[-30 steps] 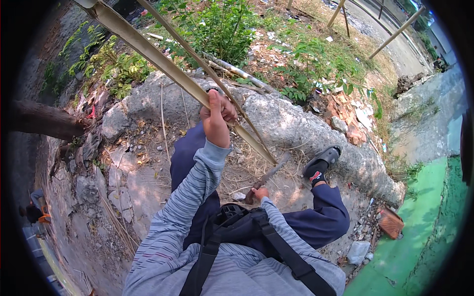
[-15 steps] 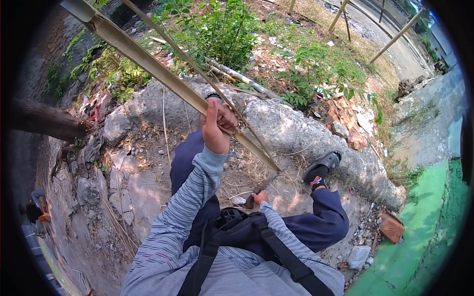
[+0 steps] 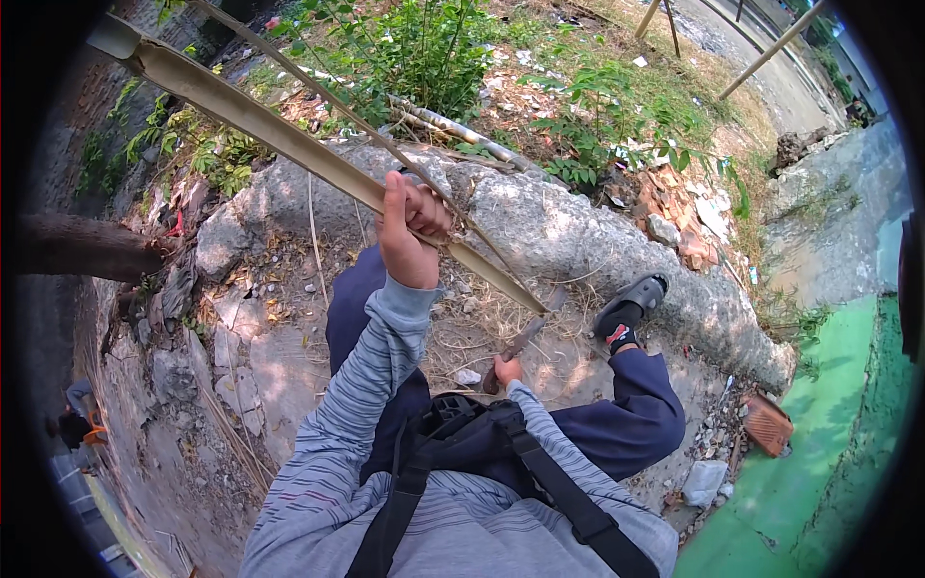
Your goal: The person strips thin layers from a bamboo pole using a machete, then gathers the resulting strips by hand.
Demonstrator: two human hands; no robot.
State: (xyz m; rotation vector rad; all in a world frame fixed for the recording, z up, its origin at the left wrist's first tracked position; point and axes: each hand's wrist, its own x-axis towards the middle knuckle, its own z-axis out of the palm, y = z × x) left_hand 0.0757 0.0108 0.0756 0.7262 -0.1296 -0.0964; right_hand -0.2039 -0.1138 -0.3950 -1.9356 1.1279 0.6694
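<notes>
My left hand (image 3: pixel 416 229) is closed around a long split bamboo pole (image 3: pixel 279 133), its thumb pointing up along it. The pole slants from the far left down to the ground before me. A thinner bamboo strip (image 3: pixel 323 94) runs beside it, and the two draw together towards the lower end. Low between my legs, my right hand (image 3: pixel 508 371) grips the dark handle of a machete (image 3: pixel 526 337). Its blade points away and to the right, with its tip close to the pole's lower end; whether they touch I cannot tell.
A rough concrete ledge (image 3: pixel 540 222) crosses in front of my feet, with leafy plants (image 3: pixel 424 58) and rubble behind it. My shoe (image 3: pixel 631 303) rests to the right. A tree trunk (image 3: pixel 87 246) lies left; a green-painted surface (image 3: pixel 819 405) and an orange-brown block (image 3: pixel 768 424) are right.
The view has shifted slightly. Both hands keep their grips on the bamboo pole and the machete, and the pole's far end appears a little further left.
</notes>
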